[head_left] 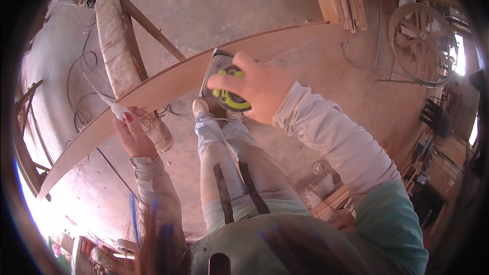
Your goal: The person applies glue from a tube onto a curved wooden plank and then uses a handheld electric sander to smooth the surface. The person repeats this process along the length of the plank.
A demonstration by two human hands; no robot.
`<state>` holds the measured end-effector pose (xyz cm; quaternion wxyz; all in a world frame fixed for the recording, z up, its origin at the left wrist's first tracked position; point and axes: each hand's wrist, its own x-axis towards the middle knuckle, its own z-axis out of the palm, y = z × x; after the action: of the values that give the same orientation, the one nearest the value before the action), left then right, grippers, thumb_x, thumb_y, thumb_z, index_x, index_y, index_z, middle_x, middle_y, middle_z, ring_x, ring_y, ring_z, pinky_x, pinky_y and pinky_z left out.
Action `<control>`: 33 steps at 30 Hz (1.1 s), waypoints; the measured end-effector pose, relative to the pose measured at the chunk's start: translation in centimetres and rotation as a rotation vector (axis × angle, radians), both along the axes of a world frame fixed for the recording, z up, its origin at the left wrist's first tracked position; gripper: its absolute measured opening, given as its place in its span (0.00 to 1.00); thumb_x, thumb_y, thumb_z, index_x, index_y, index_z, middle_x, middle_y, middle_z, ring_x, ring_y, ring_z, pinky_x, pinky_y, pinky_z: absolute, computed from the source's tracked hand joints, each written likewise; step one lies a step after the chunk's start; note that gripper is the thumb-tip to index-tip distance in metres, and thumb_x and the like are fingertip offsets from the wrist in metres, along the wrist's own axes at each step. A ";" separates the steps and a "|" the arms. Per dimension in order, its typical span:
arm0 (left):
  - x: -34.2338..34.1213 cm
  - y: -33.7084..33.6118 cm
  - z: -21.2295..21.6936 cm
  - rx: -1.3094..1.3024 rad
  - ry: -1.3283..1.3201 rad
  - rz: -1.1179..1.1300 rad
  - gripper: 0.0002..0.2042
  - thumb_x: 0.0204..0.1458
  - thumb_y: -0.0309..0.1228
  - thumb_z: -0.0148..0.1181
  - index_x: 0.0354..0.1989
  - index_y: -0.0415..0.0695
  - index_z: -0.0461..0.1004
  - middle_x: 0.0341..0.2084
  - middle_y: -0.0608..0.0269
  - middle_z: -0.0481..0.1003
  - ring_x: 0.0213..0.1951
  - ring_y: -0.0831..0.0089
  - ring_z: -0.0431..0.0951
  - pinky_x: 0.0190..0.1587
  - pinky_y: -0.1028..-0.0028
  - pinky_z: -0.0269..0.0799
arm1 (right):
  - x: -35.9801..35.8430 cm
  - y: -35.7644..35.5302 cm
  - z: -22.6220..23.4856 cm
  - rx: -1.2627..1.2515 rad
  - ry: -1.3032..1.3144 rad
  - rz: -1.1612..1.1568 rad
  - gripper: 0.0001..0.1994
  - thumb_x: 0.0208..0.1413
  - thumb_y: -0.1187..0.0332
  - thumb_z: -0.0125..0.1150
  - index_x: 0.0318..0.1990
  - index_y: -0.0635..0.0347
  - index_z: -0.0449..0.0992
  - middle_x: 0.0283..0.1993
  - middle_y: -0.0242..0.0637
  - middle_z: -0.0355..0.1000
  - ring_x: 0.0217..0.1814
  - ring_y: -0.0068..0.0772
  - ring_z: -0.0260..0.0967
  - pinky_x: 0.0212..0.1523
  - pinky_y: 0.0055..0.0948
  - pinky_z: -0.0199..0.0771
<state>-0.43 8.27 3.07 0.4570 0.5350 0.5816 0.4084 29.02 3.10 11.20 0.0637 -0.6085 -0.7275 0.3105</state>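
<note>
A long, thin wooden board [168, 79] runs across in front of me, lying over a rough, pale beam. My right hand [265, 89] grips a black and lime-green palm sander [224, 84] by its top. The sander is over the middle of the board, tilted, with its flat rectangular base turned to the left. At the board's near edge on the left, my left hand [134, 135] is closed around a small white glue bottle [120, 110]. The bottle's long thin nozzle points up and left over the board. Fingers hide part of both tools.
The thick beam [114, 30] has a slanting wooden brace. Stacked wood strips [349, 0] stand at the far right end of the board. A large spoked wheel [423, 35] is at the right. Dark cables [81, 86] trail over the floor at left; a bucket [321, 186] stands right of my legs.
</note>
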 end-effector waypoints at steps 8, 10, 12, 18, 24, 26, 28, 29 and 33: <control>1.3 0.3 1.3 -0.001 -0.106 -0.080 0.16 0.68 0.42 0.44 0.41 0.40 0.65 0.32 0.62 0.71 0.37 0.73 0.71 0.44 0.72 0.67 | 8.1 -0.5 0.9 -0.171 -0.167 0.050 0.33 0.42 0.73 0.73 0.56 0.31 0.68 0.50 0.40 0.62 0.45 0.50 0.74 0.43 0.40 0.79; 0.8 0.1 1.2 -0.019 -0.081 -0.080 0.16 0.68 0.42 0.44 0.41 0.40 0.65 0.31 0.62 0.71 0.36 0.73 0.71 0.42 0.73 0.67 | 11.7 -1.6 0.8 -0.095 -0.169 0.038 0.34 0.44 0.73 0.72 0.58 0.29 0.66 0.46 0.42 0.62 0.41 0.52 0.74 0.39 0.43 0.80; 0.6 -0.4 1.3 -0.043 -0.053 -0.063 0.16 0.68 0.42 0.43 0.40 0.40 0.66 0.32 0.61 0.72 0.36 0.74 0.71 0.42 0.73 0.67 | 12.2 -1.8 0.5 -0.062 -0.155 0.029 0.34 0.45 0.72 0.71 0.59 0.28 0.64 0.45 0.43 0.62 0.39 0.54 0.74 0.38 0.45 0.80; 2.2 -0.7 2.1 -0.069 -0.168 -0.077 0.17 0.68 0.43 0.44 0.40 0.39 0.67 0.34 0.59 0.72 0.39 0.72 0.71 0.46 0.71 0.67 | 3.5 0.8 0.0 -0.077 -0.046 0.158 0.35 0.43 0.75 0.67 0.60 0.32 0.65 0.48 0.43 0.61 0.41 0.52 0.73 0.39 0.46 0.78; 6.4 -0.8 4.6 -0.028 -0.171 0.046 0.18 0.68 0.43 0.45 0.44 0.37 0.65 0.39 0.57 0.73 0.42 0.71 0.72 0.48 0.71 0.66 | -6.5 4.6 -0.2 -0.124 -0.003 0.234 0.24 0.57 0.68 0.53 0.62 0.36 0.64 0.47 0.42 0.64 0.45 0.48 0.75 0.40 0.43 0.78; 8.0 -0.7 3.5 -0.030 -0.279 0.129 0.18 0.68 0.44 0.44 0.45 0.37 0.64 0.40 0.55 0.73 0.42 0.71 0.73 0.48 0.71 0.67 | -7.8 5.4 -0.3 -0.174 0.059 0.227 0.24 0.58 0.67 0.53 0.62 0.37 0.64 0.49 0.42 0.65 0.47 0.48 0.76 0.41 0.43 0.78; 9.2 -0.8 2.9 -0.069 -0.227 0.229 0.18 0.69 0.42 0.41 0.47 0.35 0.63 0.41 0.46 0.75 0.40 0.67 0.77 0.46 0.69 0.73 | -7.6 5.8 -0.9 -0.186 0.134 0.224 0.22 0.60 0.65 0.52 0.62 0.38 0.64 0.51 0.43 0.66 0.48 0.50 0.76 0.43 0.43 0.78; 10.0 -1.0 2.9 -0.060 -0.223 0.246 0.18 0.69 0.42 0.42 0.47 0.36 0.62 0.41 0.47 0.75 0.40 0.68 0.76 0.47 0.70 0.71 | -6.9 6.0 -0.9 -0.315 0.179 0.124 0.22 0.60 0.64 0.51 0.62 0.38 0.64 0.52 0.43 0.66 0.48 0.50 0.76 0.44 0.44 0.78; 16.4 -2.2 3.2 0.015 -0.170 0.327 0.17 0.68 0.41 0.44 0.48 0.37 0.62 0.38 0.53 0.78 0.39 0.73 0.75 0.47 0.73 0.67 | -1.4 5.7 -1.1 -0.398 0.188 0.152 0.19 0.63 0.56 0.49 0.61 0.41 0.65 0.55 0.45 0.65 0.48 0.54 0.75 0.47 0.46 0.76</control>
<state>16.00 6.10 6.25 0.4282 0.4003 0.6169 0.5253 27.63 8.80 10.12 -0.0136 -0.5209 -0.6864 0.5073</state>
